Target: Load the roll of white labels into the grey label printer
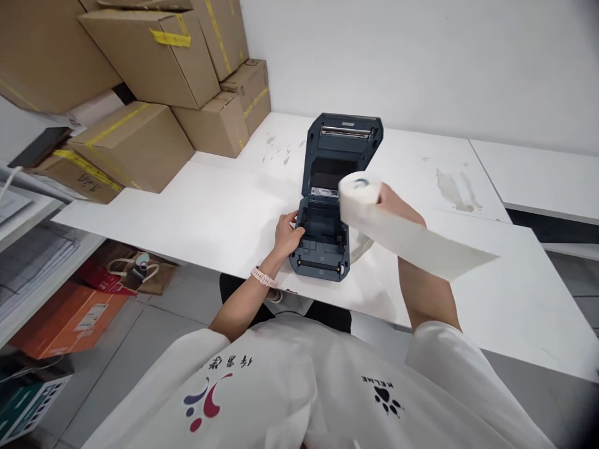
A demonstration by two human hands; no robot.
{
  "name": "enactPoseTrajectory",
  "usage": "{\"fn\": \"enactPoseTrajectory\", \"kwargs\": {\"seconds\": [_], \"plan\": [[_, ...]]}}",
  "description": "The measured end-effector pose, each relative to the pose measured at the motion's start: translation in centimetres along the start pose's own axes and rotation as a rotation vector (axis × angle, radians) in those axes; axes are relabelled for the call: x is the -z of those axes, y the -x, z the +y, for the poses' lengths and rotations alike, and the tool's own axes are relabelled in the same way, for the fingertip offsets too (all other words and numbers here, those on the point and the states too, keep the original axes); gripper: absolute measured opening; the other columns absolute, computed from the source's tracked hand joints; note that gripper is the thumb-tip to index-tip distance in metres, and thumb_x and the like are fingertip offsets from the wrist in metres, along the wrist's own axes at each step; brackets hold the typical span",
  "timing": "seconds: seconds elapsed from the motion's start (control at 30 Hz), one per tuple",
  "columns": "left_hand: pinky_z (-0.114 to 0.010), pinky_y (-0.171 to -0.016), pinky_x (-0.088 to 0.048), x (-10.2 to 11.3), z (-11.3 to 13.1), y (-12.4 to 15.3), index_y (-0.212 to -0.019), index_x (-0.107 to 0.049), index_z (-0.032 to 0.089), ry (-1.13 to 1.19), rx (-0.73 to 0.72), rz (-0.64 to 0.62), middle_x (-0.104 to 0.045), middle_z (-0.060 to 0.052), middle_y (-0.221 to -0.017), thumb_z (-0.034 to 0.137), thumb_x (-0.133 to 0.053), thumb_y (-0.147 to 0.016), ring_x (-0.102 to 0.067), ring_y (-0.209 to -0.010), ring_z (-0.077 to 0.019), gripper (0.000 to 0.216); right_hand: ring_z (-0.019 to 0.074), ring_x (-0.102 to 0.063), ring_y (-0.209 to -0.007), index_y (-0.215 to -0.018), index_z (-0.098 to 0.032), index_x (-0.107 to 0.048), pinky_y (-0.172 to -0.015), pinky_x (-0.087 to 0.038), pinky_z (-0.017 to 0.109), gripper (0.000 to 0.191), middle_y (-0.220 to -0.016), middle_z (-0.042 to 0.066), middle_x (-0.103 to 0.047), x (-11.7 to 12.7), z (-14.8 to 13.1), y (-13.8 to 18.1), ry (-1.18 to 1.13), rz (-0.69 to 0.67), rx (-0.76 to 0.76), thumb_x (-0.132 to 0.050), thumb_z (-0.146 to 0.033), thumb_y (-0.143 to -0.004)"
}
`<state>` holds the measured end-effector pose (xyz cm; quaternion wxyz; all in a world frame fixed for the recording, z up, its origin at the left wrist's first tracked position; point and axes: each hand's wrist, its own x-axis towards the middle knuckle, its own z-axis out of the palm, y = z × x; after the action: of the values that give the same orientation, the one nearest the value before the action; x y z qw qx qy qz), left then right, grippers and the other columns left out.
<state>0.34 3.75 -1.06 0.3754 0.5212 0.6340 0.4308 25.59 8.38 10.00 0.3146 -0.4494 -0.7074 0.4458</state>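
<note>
A dark grey label printer (322, 240) stands on the white table with its lid (344, 146) raised, so its inner bay shows. My left hand (287, 236) grips the printer's left side wall, thumb over the edge; a pink watch band circles that wrist. Above the printer's right side, my right hand (397, 202) holds a roll of white labels (358, 198). The roll is slightly blurred, and a loose strip trails from it to the right across my forearm. Most of my right fingers are hidden behind the roll and strip.
Cardboard boxes (140, 56) with yellow tape are stacked at the table's back left. A white wall (421, 68) rises behind the table (224, 206). An orange box (77, 318) sits on the floor at left, by a shelf (51, 255). A pale cable lies right of the printer.
</note>
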Motion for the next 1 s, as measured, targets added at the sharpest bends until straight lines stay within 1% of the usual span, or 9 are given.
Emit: {"fn": "enactPoseTrajectory", "kwargs": {"seconds": [0.1, 0.2, 0.3, 0.43, 0.57, 0.63, 0.73, 0.87, 1.0], "plan": [[-0.034, -0.079, -0.049, 0.0, -0.2, 0.0, -0.137, -0.065, 0.018, -0.035, -0.008, -0.001, -0.058, -0.008, -0.113, 0.014, -0.06, -0.072, -0.057, -0.081, -0.0178, 0.065, 0.0337, -0.066, -0.116, -0.122, -0.024, -0.065, -0.102, -0.051, 0.045, 0.069, -0.125, 0.007, -0.072, -2.8, -2.8, -1.7, 0.367, -0.229, 0.068, -0.088, -0.036, -0.059], [-0.034, -0.079, -0.05, -0.1, -0.2, 0.0, -0.137, -0.064, 0.016, -0.041, -0.01, -0.004, -0.058, -0.008, -0.114, 0.014, -0.059, -0.072, -0.057, -0.081, -0.0179, 0.066, 0.0374, -0.066, -0.117, -0.124, -0.023, -0.061, -0.096, -0.052, 0.047, 0.061, -0.128, 0.012, -0.07, -5.1, -3.1, -3.5, 0.837, -0.391, 0.042, -0.08, -0.043, -0.069], [-0.034, -0.079, -0.05, -0.2, -0.1, 0.1, -0.137, -0.064, 0.017, -0.035, 0.0, -0.006, -0.058, -0.008, -0.114, 0.014, -0.059, -0.072, -0.058, -0.08, -0.0181, 0.065, 0.0384, -0.068, -0.113, -0.123, -0.021, -0.06, -0.09, -0.053, 0.046, 0.057, -0.126, 0.015, -0.07, -6.8, -2.3, -4.6, 1.004, -0.456, -0.03, -0.075, -0.046, -0.074], [-0.035, -0.082, -0.05, -0.2, -0.1, 0.1, -0.135, -0.066, 0.017, -0.023, -0.006, 0.004, -0.058, -0.008, -0.113, 0.013, -0.06, -0.072, -0.057, -0.082, -0.019, 0.063, 0.0429, -0.069, -0.112, -0.124, -0.015, -0.062, -0.089, -0.054, 0.049, 0.06, -0.124, 0.02, -0.071, -8.2, -1.1, -4.9, 1.047, -0.46, -0.047, -0.078, -0.043, -0.073], [-0.035, -0.08, -0.05, -0.3, -0.1, 0.1, -0.133, -0.067, 0.02, 0.011, 0.007, -0.001, -0.057, -0.007, -0.113, 0.013, -0.06, -0.072, -0.056, -0.077, -0.0174, 0.062, 0.0448, -0.064, -0.123, -0.141, -0.011, -0.055, -0.098, -0.053, 0.054, 0.067, -0.138, 0.024, -0.065, -8.5, -0.8, -3.3, 1.019, -0.4, -0.047, -0.073, -0.039, -0.083], [-0.035, -0.08, -0.05, -0.2, -0.1, 0.2, -0.134, -0.066, 0.02, 0.017, 0.012, 0.0, -0.057, -0.007, -0.113, 0.013, -0.06, -0.072, -0.056, -0.078, -0.0174, 0.062, 0.0425, -0.058, -0.134, -0.149, -0.012, -0.051, -0.107, -0.05, 0.055, 0.065, -0.149, 0.022, -0.058, -8.3, -0.9, -1.3, 0.96, -0.301, 0.045, -0.066, -0.036, -0.091], [-0.035, -0.081, -0.05, 0.0, 0.2, 0.7, -0.137, -0.064, 0.02, 0.052, 0.008, -0.016, -0.057, -0.008, -0.117, 0.015, -0.059, -0.075, -0.059, -0.087, -0.0193, 0.062, 0.0361, -0.057, -0.138, -0.147, -0.017, -0.055, -0.111, -0.05, 0.054, 0.05, -0.15, 0.017, -0.06, -8.8, -0.8, 3.1, 0.8, -0.178, 0.249, -0.054, -0.035, -0.101], [-0.034, -0.085, -0.052, 0.2, 0.6, 1.1, -0.138, -0.063, 0.02, 0.113, 0.014, -0.029, -0.056, -0.011, -0.124, 0.016, -0.058, -0.077, -0.061, -0.101, -0.0218, 0.061, 0.0347, -0.057, -0.141, -0.143, -0.02, -0.061, -0.113, -0.051, 0.057, 0.043, -0.15, 0.014, -0.062, -11.9, 0.4, 8.8, 0.773, -0.091, 0.338, -0.05, -0.037, -0.105], [-0.034, -0.084, -0.054, -0.1, 0.3, 1.0, -0.137, -0.063, 0.021, 0.137, 0.066, -0.016, -0.057, -0.011, -0.127, 0.018, -0.06, -0.076, -0.063, -0.101, -0.0217, 0.061, 0.0364, -0.052, -0.146, -0.146, -0.02, -0.059, -0.112, -0.051, 0.058, 0.043, -0.155, 0.014, -0.057, -15.6, 1.5, 11.3, 0.841, 0.115, 0.295, -0.047, -0.031, -0.106]]}}
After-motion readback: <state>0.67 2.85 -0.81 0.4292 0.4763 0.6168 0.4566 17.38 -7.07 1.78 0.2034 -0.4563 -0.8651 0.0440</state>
